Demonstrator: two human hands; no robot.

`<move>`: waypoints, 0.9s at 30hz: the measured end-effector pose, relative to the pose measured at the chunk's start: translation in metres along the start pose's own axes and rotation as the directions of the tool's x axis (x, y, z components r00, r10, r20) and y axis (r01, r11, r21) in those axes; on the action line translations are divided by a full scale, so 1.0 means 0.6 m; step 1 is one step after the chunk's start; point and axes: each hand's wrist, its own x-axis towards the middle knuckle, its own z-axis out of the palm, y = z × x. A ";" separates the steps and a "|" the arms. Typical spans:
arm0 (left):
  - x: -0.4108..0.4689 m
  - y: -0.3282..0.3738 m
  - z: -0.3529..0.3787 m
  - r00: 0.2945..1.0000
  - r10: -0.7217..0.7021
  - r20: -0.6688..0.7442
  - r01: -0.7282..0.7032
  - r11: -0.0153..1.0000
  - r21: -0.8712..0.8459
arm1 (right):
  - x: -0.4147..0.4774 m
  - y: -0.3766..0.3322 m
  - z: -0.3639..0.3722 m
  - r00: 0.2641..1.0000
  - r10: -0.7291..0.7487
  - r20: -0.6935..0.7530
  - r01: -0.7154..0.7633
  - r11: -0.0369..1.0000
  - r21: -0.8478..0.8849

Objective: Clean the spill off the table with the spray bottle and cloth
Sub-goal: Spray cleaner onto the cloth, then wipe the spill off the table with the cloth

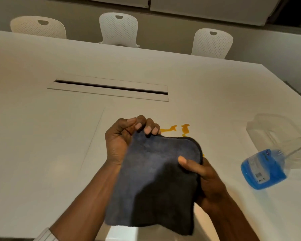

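Both hands held the cloth point(153, 180) up over the near edge of the worktop point(42, 136), clear of its surface.

Left hand point(123, 141): grip closed on the cloth's far left corner. Fingers point(149, 130) curled down over the top edge, nails facing the camera, thumb tucked against the forefinger; cloth pinched between them and the palm.

Right hand point(203, 174): grip clamped on the cloth's right edge, lower down. Thumb point(186, 163) lay flat across the front face, the other fingers hidden behind the fabric (so their hold could not be read directly).

Cloth was dark grey-blue with a black bound edge, hanging as a loose sheet between the two grips, its lower hem drooping toward the camera and darker in shadow.

Spill point(177, 128): orange streaks on the worktop just beyond the cloth's top edge, partly hidden behind it. A small orange fleck also showed at the cloth's right edge, near the right thumb.

Bottle point(266, 169) lay on its side to the right of the right hand, apart from it, with blue liquid pooled in the lower end and a label facing up. Its upper end ran out of frame at the right edge.

A long cable slot point(109, 89) crossed the worktop mid-field. Three white chairs point(119, 28) stood along the far side.
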 end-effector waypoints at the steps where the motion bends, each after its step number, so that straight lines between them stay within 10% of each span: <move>1: -0.004 0.007 -0.003 0.999 -0.010 0.048 0.010 1.000 -0.006 | -0.007 -0.004 0.001 0.999 -0.010 -0.036 0.010 1.000 0.009; 6: -0.020 0.053 -0.068 0.994 0.106 -0.009 -0.091 0.887 0.454 | -0.040 -0.018 -0.018 0.940 -0.128 -0.317 0.144 0.989 0.026; 14: -0.096 0.045 -0.201 0.960 0.279 0.001 0.013 -0.048 0.999 | -0.099 -0.034 -0.054 0.517 -0.706 -0.483 0.264 0.669 -0.695; 17: -0.114 0.022 -0.235 0.970 0.243 0.015 0.078 -0.366 0.927 | -0.087 -0.006 -0.067 0.552 -0.762 -0.339 0.137 0.484 -0.864; 22: -0.129 -0.001 -0.253 0.972 0.204 -0.115 0.208 -0.528 0.823 | -0.028 0.105 -0.099 0.718 -0.677 -0.159 -0.029 0.200 -0.979; 27: -0.140 -0.010 -0.250 0.965 0.222 -0.141 0.248 -0.587 0.771 | -0.004 0.178 -0.120 0.767 -0.583 -0.267 -0.108 0.293 -0.950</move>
